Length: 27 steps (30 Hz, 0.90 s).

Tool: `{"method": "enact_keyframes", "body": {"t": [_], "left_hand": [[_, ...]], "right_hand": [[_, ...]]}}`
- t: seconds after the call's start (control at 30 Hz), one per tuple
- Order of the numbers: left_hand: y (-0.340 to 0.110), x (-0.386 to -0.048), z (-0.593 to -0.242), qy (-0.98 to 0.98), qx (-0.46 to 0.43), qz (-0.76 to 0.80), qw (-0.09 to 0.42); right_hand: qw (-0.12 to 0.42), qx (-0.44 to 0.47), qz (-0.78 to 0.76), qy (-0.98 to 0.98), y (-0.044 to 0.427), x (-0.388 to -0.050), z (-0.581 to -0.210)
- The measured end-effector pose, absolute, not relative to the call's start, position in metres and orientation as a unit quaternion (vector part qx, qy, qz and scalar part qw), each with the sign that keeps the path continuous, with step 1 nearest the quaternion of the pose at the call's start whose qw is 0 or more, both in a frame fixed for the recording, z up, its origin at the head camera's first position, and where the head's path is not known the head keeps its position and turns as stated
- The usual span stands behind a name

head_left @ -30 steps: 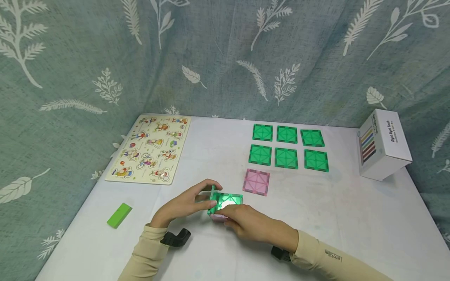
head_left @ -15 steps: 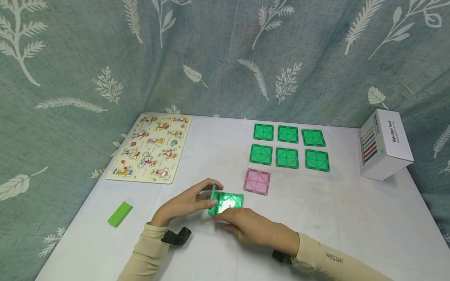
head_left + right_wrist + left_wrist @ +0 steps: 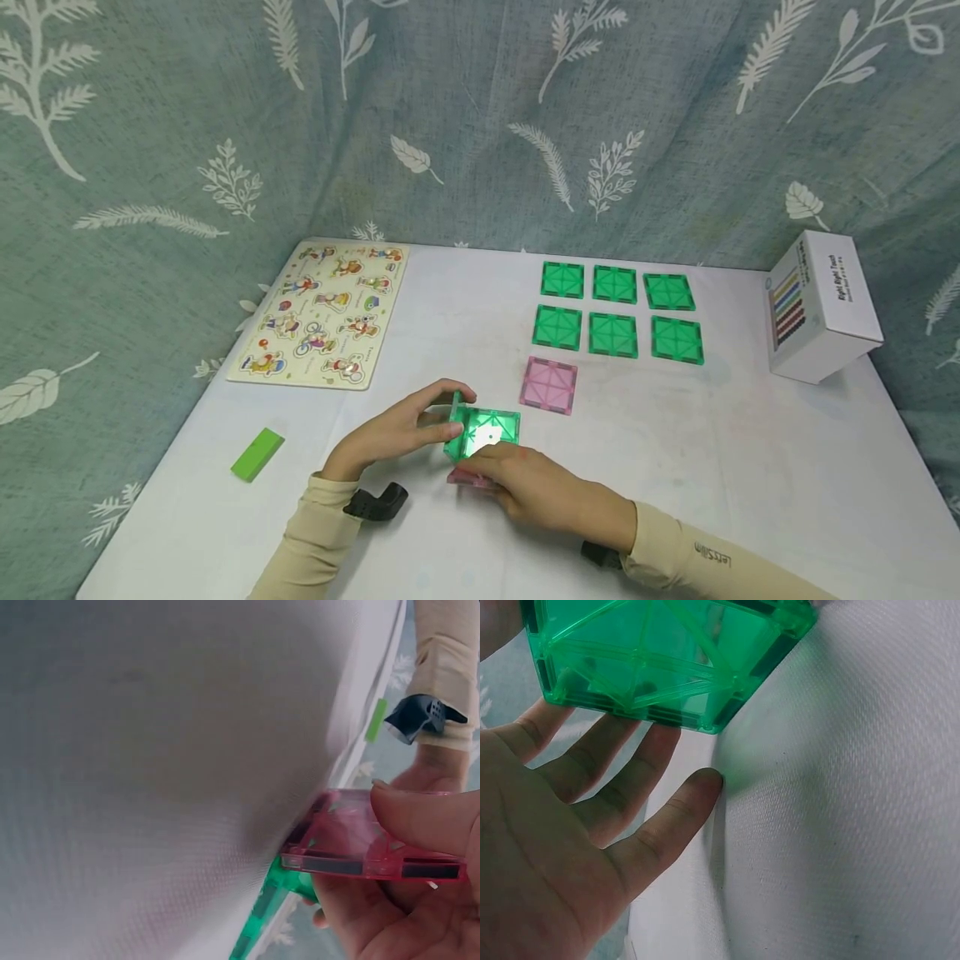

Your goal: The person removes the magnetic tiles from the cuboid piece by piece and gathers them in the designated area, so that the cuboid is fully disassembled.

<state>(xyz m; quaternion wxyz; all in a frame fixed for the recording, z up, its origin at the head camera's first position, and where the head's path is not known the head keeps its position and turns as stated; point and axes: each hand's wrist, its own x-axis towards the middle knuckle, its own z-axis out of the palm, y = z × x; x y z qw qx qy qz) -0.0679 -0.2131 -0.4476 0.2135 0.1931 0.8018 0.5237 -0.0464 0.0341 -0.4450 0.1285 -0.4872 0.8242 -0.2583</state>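
Observation:
My left hand (image 3: 393, 433) holds an upright green magnetic tile (image 3: 452, 448) between thumb and fingers. That tile stands along the left edge of a flat green magnetic tile (image 3: 495, 425) lying on the table. In the left wrist view, fingertips touch the lower edge of the upright green tile (image 3: 637, 660). At the near side, my right hand (image 3: 543, 492) pinches a pink magnetic tile (image 3: 467, 478), tilted next to the flat green one. The right wrist view shows the thumb on top of this pink tile (image 3: 341, 832) and fingers beneath. My right hand partly covers both tiles.
A loose pink tile (image 3: 548, 386) lies just beyond the hands, with rows of several green tiles (image 3: 612, 335) behind it. A picture puzzle board (image 3: 315, 317) is at back left, a green block (image 3: 257, 454) at left, a white box (image 3: 821, 308) at right.
The pink tile in my right hand has shifted slightly toward me and tilted, showing more of its face. My left hand stays on the upright green tile.

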Motion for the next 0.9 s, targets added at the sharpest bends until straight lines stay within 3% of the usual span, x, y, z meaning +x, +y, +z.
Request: {"method": "enact_keyframes", "body": {"t": [0.9], "left_hand": [[-0.2144, -0.0674, -0.4476, 0.802, 0.192, 0.524, 0.216]], "right_hand": [[0.136, -0.493, -0.242, 0.825, 0.0391, -0.0403, -0.4470]]}}
